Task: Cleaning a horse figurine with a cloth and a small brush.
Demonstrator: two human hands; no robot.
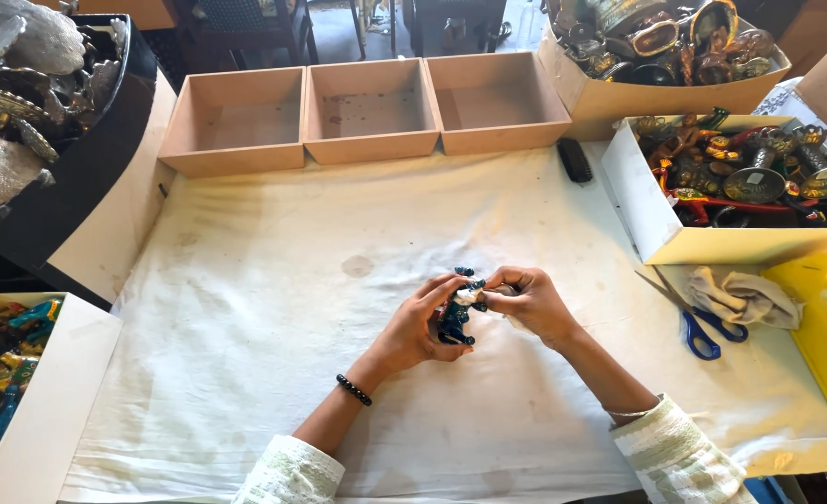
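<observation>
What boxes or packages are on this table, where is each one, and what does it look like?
Three shallow tan square trays: far edge, in a row, nothing inside.
Tan cardboard box: far right, heaped with metal ornaments.
White cardboard box: right, coloured metal figures.
White box: near left, bright painted pieces.
No labels, signs or screens visible.

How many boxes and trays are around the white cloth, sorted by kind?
Empty wooden trays: 3, in a row at the far edge
White boxes of painted metal pieces: 2, one on each side
Tan cardboard box of metal pieces: 1
Dark bin of silver pieces: 1
Total: 7
</observation>
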